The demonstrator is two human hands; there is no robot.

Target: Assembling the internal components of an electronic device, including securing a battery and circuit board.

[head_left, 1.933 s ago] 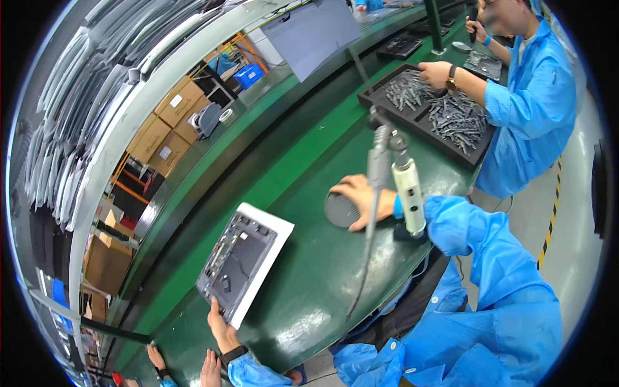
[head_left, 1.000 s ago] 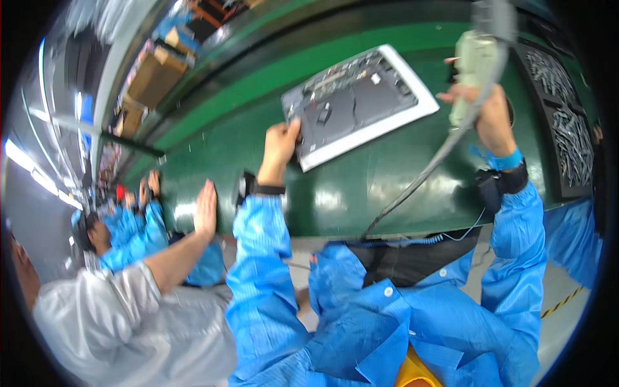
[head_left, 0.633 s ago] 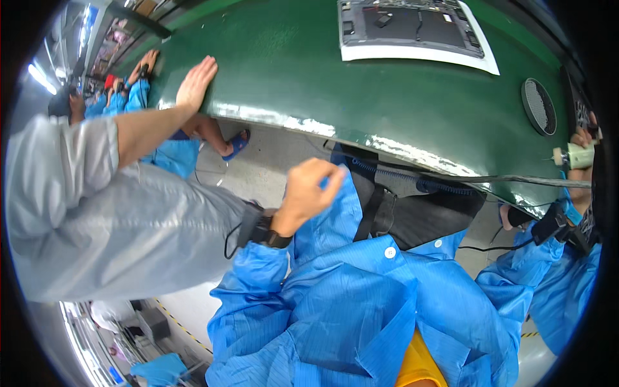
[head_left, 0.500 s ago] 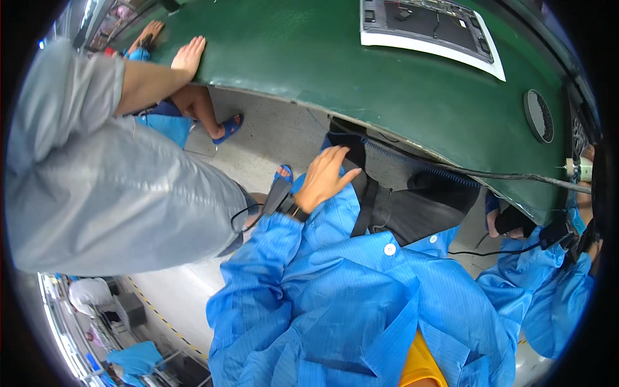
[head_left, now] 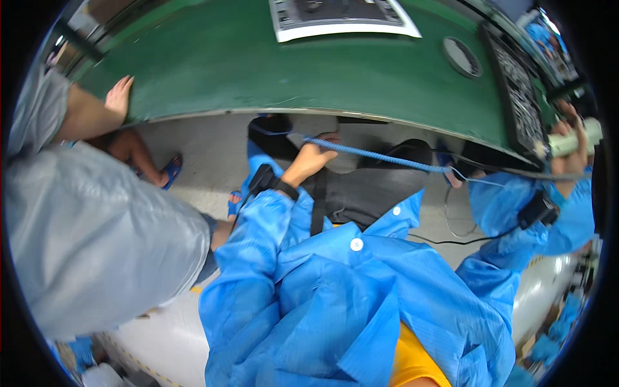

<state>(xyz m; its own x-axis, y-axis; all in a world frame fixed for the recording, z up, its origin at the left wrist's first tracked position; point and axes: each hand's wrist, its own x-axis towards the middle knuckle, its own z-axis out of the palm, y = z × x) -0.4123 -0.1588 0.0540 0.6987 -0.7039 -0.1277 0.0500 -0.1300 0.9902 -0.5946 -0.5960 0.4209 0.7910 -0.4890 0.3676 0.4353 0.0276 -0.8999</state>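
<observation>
Head tipped right down now, and the left hand (head_left: 311, 158) is under the edge of the green counter (head_left: 258, 71), fingers curled around the blue coiled cord (head_left: 380, 157) at its near end — a loose pinch from the look of it, thumb side hidden, so how firmly that grip closes I cannot tell. The cord runs off to the right below the counter lip, probably a grounding lead, which would explain reaching for it down here by the lap. Out at the right rim, the right hand (head_left: 570, 138) is wrapped shut around the pale electric screwdriver (head_left: 574, 140), held up clear of the parts tray (head_left: 516, 84), likely parked while the other hand is busy. The grey panel on its white sheet (head_left: 342, 16) sits at the counter's far side, untouched. A neighbour's hand (head_left: 118, 97) rests on the counter edge at left.

Against half a second ago: the left hand was open in mid-air over the lap; now it has reached the cord.
</observation>
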